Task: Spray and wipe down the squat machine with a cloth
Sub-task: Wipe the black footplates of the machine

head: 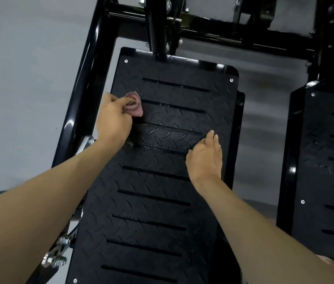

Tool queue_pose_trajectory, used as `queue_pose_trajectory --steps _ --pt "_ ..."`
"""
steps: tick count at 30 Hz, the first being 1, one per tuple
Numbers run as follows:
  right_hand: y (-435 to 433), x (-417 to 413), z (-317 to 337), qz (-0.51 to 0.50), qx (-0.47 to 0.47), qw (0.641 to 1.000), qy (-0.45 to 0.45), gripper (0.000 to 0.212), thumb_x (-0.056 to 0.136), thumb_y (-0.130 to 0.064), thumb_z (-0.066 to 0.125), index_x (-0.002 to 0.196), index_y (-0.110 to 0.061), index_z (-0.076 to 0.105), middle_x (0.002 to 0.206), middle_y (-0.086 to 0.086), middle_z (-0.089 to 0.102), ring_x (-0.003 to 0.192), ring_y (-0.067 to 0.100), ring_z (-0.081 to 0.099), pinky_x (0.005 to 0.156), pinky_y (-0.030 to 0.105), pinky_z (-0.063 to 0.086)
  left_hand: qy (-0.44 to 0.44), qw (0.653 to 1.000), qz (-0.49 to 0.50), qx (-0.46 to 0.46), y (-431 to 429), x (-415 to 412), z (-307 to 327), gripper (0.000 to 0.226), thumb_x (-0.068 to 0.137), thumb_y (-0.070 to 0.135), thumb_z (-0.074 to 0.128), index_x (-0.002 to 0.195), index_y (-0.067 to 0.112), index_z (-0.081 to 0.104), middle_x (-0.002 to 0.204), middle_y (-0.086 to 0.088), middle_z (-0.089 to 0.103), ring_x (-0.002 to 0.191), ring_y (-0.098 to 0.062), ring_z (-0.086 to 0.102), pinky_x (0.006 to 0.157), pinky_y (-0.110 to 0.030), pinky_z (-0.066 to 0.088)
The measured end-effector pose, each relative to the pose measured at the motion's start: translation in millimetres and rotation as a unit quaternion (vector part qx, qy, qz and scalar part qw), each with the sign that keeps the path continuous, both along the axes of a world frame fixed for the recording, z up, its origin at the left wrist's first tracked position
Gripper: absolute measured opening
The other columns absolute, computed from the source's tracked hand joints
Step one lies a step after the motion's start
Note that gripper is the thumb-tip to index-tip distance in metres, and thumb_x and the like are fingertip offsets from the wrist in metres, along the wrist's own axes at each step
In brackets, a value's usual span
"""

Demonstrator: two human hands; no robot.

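My left hand [113,117] is curled tight round the cloth [134,105], a small pinkish wad with a stitched edge showing between my fingers. I press it against the far left part of the squat machine's footplate [162,191], just beside the plate's left edge and level with the second slot from the far end. My right hand [205,158] holds nothing. Its fingers are straight and close together, pointing away from me, and it lies over the right side of the same plate, nearer to me than the left hand and well apart from it. I cannot tell whether the palm is actually touching the metal. The plate is black with a raised diamond tread, cut by a row of long narrow slots running left to right, with small silver screws at its corners. Around the slots between my two hands the surface has a glossy sheen. Along the left runs the glossy black frame tube [84,89], with silver bolts [57,261] on a bracket at its near end. A black crossbar [223,31] spans the far end. A second footplate [326,160] of the same kind stands to the right, and grey floor [18,78] shows to the left of the frame.
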State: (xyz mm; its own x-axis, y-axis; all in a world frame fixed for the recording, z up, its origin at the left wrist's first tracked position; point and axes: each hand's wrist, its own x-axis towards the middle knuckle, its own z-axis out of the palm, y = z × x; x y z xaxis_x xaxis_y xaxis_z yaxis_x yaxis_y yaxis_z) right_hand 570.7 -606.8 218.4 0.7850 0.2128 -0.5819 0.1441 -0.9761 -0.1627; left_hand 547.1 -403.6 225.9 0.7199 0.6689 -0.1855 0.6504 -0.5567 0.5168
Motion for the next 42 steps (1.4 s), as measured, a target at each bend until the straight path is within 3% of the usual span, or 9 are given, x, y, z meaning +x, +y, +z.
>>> queue_pose_trajectory --steps 4,7,10,14,19,22,27,37,42 --pt "2 2 3 0.004 -0.006 1.0 0.006 0.044 0.102 -0.019 0.039 0.137 0.008 0.038 0.158 0.021 -0.001 0.148 0.031 0.001 0.121 0.04 0.008 0.08 0.997 -0.025 0.006 -10 24 -7 0.038 0.09 0.006 0.047 0.126 0.013 0.058 0.118 -0.009 0.041 0.103 -0.028 0.048 0.086 -0.039 0.046" --pt "0 2 4 0.009 -0.004 1.0 0.009 0.046 0.102 -0.019 0.037 0.139 0.008 0.036 0.158 0.02 -0.001 0.148 0.031 0.0 0.121 0.04 0.008 0.139 0.989 -0.024 0.037 -34 37 -11 0.034 0.093 0.015 0.049 0.126 0.009 0.054 0.125 -0.014 0.039 0.114 -0.031 0.043 0.08 -0.038 0.041" --pt "-3 3 5 0.011 0.007 1.0 0.01 0.045 0.101 -0.02 0.037 0.137 0.007 0.038 0.158 0.019 0.0 0.148 0.031 0.001 0.121 0.041 0.009 0.154 0.986 -0.04 0.042 -54 47 -8 0.033 0.094 0.016 0.048 0.124 0.005 0.054 0.127 -0.014 0.039 0.115 -0.031 0.042 0.073 -0.036 0.036" --pt "-6 5 6 0.008 0.019 1.0 0.018 0.044 0.101 -0.02 0.038 0.136 0.006 0.04 0.159 0.018 0.0 0.148 0.029 0.0 0.121 0.04 0.01 0.171 0.976 -0.124 0.053 -77 52 -4 0.04 0.09 0.01 0.049 0.13 0.007 0.051 0.129 -0.013 0.036 0.117 -0.03 0.041 0.077 -0.037 0.04" --pt "-8 4 7 -0.009 0.045 0.999 0.014 0.061 0.099 -0.023 0.046 0.149 -0.001 0.019 0.16 0.014 0.001 0.148 0.027 -0.001 0.121 0.04 0.009 0.173 0.946 -0.272 0.016 -123 71 -7 0.04 0.092 0.014 0.051 0.131 0.018 0.052 0.132 -0.009 0.033 0.123 -0.026 0.035 0.085 -0.037 0.043" --pt "-9 2 7 -0.009 0.053 0.998 0.016 0.067 0.099 -0.021 0.046 0.152 -0.006 0.009 0.16 0.012 0.0 0.148 0.026 -0.002 0.121 0.04 0.008 0.169 0.947 -0.271 0.015 -130 81 -8 0.036 0.093 0.014 0.051 0.128 0.019 0.056 0.132 -0.008 0.035 0.121 -0.025 0.037 0.08 -0.035 0.041" --pt "-8 3 11 -0.005 0.036 0.999 0.037 0.063 0.098 -0.021 0.045 0.149 0.002 0.016 0.16 0.013 -0.004 0.148 0.025 -0.004 0.121 0.039 0.008 0.159 0.936 -0.312 0.029 -105 72 -9 0.054 0.09 0.003 0.048 0.137 0.029 0.048 0.129 -0.009 0.034 0.12 -0.027 0.036 0.087 -0.04 0.044" --pt "-12 6 12 0.002 0.036 0.999 0.039 0.055 0.1 -0.019 0.04 0.147 0.003 0.024 0.16 0.011 -0.003 0.148 0.024 -0.001 0.121 0.04 0.008 0.177 0.968 -0.174 0.045 -12 35 -7 0.056 0.09 0.001 0.044 0.14 0.028 0.047 0.123 -0.011 0.039 0.118 -0.032 0.04 0.089 -0.047 0.046" --pt "-14 12 15 0.005 0.039 0.999 0.03 0.041 0.1 -0.018 0.039 0.137 -0.001 0.045 0.16 0.009 0.008 0.148 0.022 0.007 0.121 0.038 0.009 0.2 0.966 -0.148 0.073 7 31 2 0.053 0.09 0.002 0.047 0.137 0.027 0.051 0.122 -0.011 0.041 0.115 -0.031 0.044 0.081 -0.038 0.044"
